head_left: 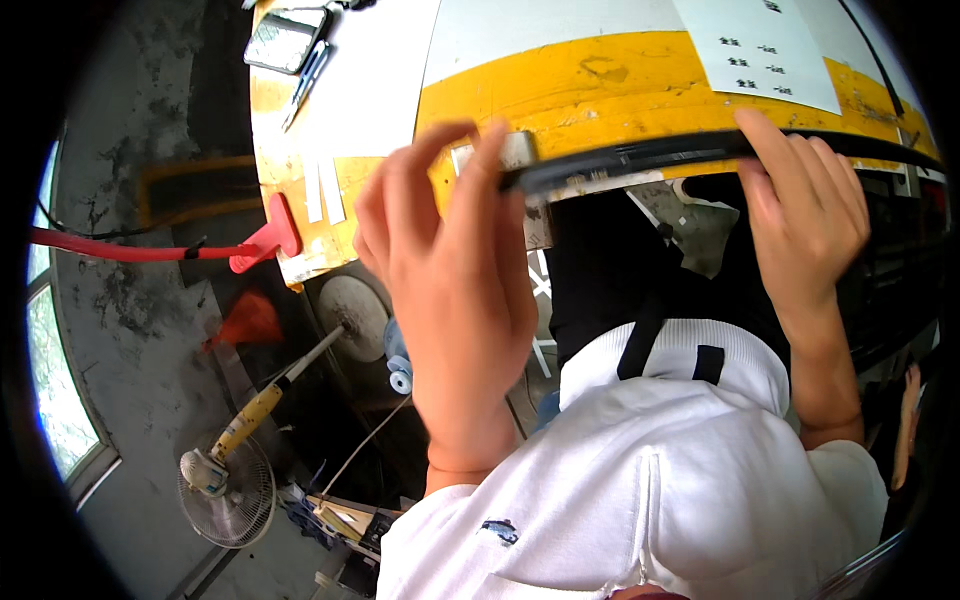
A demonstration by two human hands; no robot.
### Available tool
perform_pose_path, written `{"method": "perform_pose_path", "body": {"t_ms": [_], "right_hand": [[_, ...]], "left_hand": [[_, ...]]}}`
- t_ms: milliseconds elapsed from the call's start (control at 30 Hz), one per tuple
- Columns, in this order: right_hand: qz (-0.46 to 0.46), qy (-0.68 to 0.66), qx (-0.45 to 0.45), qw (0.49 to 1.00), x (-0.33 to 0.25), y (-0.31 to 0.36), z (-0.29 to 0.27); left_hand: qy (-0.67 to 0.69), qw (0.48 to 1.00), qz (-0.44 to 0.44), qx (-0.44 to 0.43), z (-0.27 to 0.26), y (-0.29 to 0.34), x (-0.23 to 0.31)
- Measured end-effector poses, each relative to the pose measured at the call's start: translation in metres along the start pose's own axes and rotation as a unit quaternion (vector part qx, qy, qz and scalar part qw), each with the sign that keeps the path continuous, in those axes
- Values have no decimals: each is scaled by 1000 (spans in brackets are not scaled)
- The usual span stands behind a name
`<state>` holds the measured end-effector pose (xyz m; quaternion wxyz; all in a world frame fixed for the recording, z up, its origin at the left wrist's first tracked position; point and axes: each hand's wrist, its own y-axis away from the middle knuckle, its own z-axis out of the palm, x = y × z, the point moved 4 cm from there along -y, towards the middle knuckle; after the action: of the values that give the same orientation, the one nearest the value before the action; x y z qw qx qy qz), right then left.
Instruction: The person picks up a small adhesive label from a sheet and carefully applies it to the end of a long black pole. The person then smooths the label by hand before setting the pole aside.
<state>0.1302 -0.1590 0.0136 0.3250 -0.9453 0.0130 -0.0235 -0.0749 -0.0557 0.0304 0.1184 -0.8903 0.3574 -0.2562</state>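
A long black strip (650, 152) runs across in front of me along the near edge of the table, curving off to the far right. My right hand (805, 210) is closed on it, with the thumb and index finger at its near side. At the strip's left end is my left hand (450, 260), raised and smeared by motion. Its index finger and thumb are bent with a gap between them. The strip's end meets this hand, but whether the fingers grip it cannot be made out. A small pale metal block (517, 150) lies on the table just behind that end.
The yellow-and-white table (560, 75) holds a phone (285, 42), a pen (308, 80), white paper (375, 80) and a printed sheet (765, 50). A red T-shaped piece (268, 240) sits at its left corner. A standing fan (228, 490) and a round stool (352, 318) are at left.
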Motion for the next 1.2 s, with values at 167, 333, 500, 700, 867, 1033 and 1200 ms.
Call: {"method": "perform_pose_path", "body": {"t_ms": [167, 333, 500, 700, 867, 1033, 1200], "right_hand": [[11, 33, -1, 999, 19, 5, -62], [164, -51, 124, 977, 59, 29, -82], [410, -645, 138, 629, 60, 72, -77], [420, -624, -20, 659, 50, 86, -73], [413, -618, 56, 666, 75, 85, -90], [391, -582, -15, 713, 63, 108, -88], [426, -533, 142, 717, 100, 105, -114]], "left_hand": [[108, 979, 66, -161, -34, 4, 47], [339, 884, 50, -319, 7, 12, 87], [486, 773, -114, -391, 38, 35, 133], [494, 792, -81, -351, 56, 48, 165], [536, 770, -64, -340, 58, 61, 187], [494, 809, 14, -318, 74, 61, 195], [539, 777, 23, -323, 81, 60, 221]]}}
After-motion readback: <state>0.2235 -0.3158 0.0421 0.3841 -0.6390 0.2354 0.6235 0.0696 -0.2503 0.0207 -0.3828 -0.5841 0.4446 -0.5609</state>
